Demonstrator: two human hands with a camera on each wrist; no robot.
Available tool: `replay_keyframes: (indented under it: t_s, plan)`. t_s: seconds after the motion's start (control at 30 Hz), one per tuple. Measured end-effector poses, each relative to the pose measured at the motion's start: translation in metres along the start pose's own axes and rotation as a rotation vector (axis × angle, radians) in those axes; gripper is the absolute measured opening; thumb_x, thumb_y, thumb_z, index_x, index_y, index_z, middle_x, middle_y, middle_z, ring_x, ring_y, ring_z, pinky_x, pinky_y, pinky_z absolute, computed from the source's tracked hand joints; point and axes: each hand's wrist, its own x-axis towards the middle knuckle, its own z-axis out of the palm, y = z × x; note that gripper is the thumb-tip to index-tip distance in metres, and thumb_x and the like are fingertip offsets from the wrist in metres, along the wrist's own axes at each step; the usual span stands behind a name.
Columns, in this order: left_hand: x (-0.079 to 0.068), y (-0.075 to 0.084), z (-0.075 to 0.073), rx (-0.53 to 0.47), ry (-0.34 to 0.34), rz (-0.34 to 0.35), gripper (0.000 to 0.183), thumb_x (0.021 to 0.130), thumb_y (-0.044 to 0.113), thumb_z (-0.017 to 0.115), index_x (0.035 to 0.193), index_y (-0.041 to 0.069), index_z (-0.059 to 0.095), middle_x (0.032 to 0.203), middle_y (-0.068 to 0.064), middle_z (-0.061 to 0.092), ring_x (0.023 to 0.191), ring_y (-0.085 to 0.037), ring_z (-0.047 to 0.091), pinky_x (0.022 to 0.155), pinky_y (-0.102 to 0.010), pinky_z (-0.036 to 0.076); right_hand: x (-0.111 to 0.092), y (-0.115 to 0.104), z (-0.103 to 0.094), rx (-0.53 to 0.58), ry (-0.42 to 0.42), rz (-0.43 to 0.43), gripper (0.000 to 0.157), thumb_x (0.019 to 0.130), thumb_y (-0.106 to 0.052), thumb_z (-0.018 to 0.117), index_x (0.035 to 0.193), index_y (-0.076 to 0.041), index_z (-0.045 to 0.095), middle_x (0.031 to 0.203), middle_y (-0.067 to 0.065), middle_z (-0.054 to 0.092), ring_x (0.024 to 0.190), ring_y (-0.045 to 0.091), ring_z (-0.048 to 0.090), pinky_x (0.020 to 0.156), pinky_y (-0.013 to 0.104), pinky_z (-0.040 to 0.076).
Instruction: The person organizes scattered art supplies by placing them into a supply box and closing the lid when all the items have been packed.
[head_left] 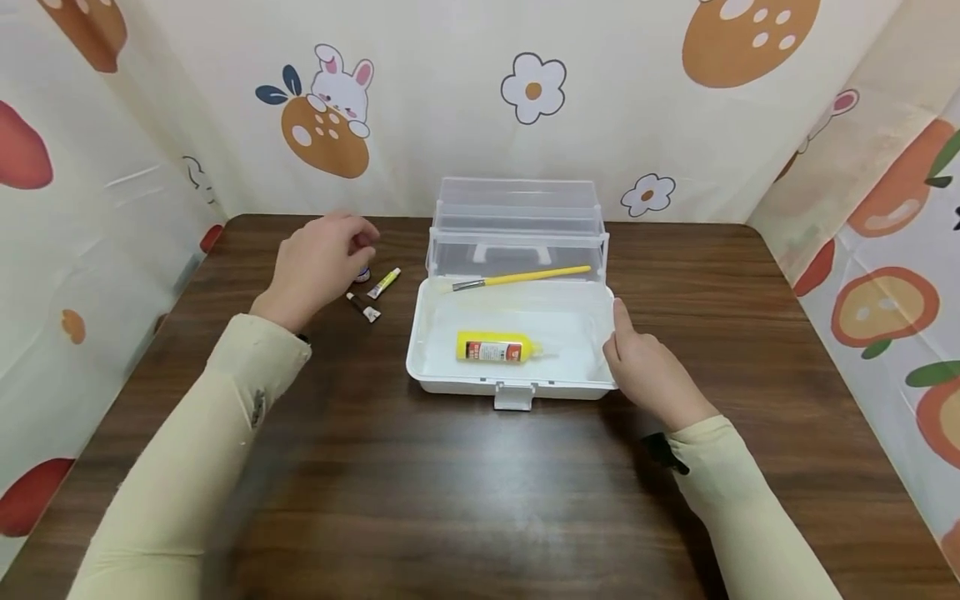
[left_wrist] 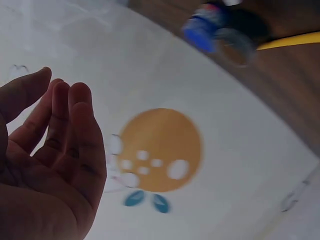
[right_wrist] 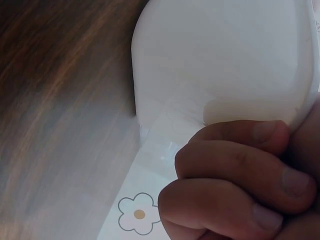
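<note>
A white storage box (head_left: 442, 333) with its clear lid (head_left: 517, 200) raised stands at mid-table. Inside lies a yellow squeeze bottle (head_left: 491, 347), and a yellow-handled paintbrush (head_left: 525, 277) rests across the back. My right hand (head_left: 648, 367) grips the box's right rim; in the right wrist view its fingers (right_wrist: 225, 165) curl against the white side wall. My left hand (head_left: 322, 258) hovers above the table's left part, loosely curved and holding nothing, as the left wrist view confirms. Near it lie a yellow-green paint tube (head_left: 385, 283), a dark paint tube (head_left: 363, 307) and a partly hidden blue-rimmed jar (head_left: 363, 275).
The dark wooden table (head_left: 450, 492) meets a patterned cloth backdrop (head_left: 450, 83) at the back and sides. At the box's front hangs an unfastened latch (head_left: 513, 397). Blurred at the left wrist view's top are a blue item (left_wrist: 200, 32) and a round clear one (left_wrist: 234, 47).
</note>
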Motion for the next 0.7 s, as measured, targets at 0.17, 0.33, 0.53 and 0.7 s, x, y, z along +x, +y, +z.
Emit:
replay_keyframes:
  t_s: [0.17, 0.33, 0.53, 0.7]
  plan:
    - [-0.011, -0.029, 0.011, -0.053, -0.012, -0.106, 0.031, 0.104, 0.024, 0.044, 0.121, 0.008, 0.064, 0.119, -0.014, 0.063, 0.099, -0.035, 0.06, 0.075, -0.056, 0.05, -0.001, 0.0, -0.001, -0.003, -0.012, 0.008, 0.06, 0.103, -0.015, 0.028, 0.154, 0.011, 0.008, 0.055, 0.009, 0.051, 0.048, 0.022, 0.047, 0.049, 0.038, 0.041]
    - [-0.025, -0.067, 0.019, -0.024, -0.132, -0.209, 0.032, 0.103, 0.018, 0.04, 0.127, 0.003, 0.056, 0.121, -0.022, 0.058, 0.099, -0.041, 0.058, 0.074, -0.058, 0.049, 0.001, -0.004, 0.002, 0.001, -0.046, 0.014, 0.062, 0.103, -0.017, 0.028, 0.154, 0.011, 0.006, 0.056, 0.009, 0.051, 0.048, 0.021, 0.046, 0.048, 0.036, 0.04]
    - [-0.031, -0.093, 0.04, -0.009, -0.28, -0.244, 0.036, 0.097, 0.018, 0.062, 0.127, -0.001, 0.056, 0.11, -0.023, 0.062, 0.09, -0.038, 0.062, 0.073, -0.053, 0.052, -0.004, -0.001, -0.002, -0.012, -0.024, 0.025, 0.061, 0.103, -0.016, 0.028, 0.153, 0.013, 0.008, 0.054, 0.01, 0.051, 0.048, 0.022, 0.046, 0.048, 0.037, 0.039]
    - [-0.037, -0.103, 0.046, 0.0, -0.259, -0.251, 0.022, 0.093, 0.013, 0.066, 0.11, -0.001, 0.065, 0.092, -0.017, 0.067, 0.074, -0.03, 0.061, 0.065, -0.046, 0.051, -0.001, -0.004, -0.002, 0.001, -0.033, 0.01, 0.061, 0.103, -0.016, 0.028, 0.152, 0.013, 0.009, 0.055, 0.01, 0.051, 0.049, 0.022, 0.047, 0.05, 0.038, 0.041]
